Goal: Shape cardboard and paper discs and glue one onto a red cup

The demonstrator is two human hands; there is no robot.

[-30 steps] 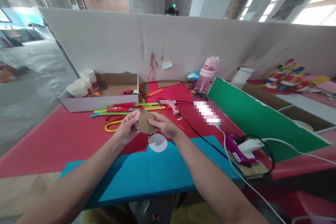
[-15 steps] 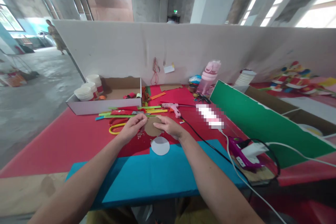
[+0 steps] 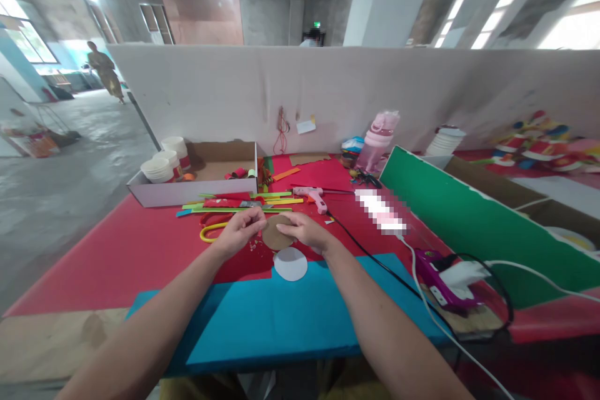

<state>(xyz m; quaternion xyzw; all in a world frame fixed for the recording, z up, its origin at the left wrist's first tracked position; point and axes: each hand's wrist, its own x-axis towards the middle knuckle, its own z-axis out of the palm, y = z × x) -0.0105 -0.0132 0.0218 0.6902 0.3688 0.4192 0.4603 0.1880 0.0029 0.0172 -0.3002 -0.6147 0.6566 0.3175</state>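
Over the desk (image 3: 103, 256), your right hand (image 3: 305, 230) pinches a brown disc (image 3: 276, 238); your left hand (image 3: 241, 229), fingers pressed together, meets its edge. A white disc (image 3: 290, 265) lies nearer you.

Has a bare left hand (image 3: 241, 229) and a bare right hand (image 3: 305, 230). Likewise bare along left forearm (image 3: 157, 309) and right forearm (image 3: 375, 309), out to the bottom edge of view. Narrows smoothly toward each wrist. Wears olive-brown trousers (image 3: 204, 387), seen low down in two shaded patches; too dim for seams.
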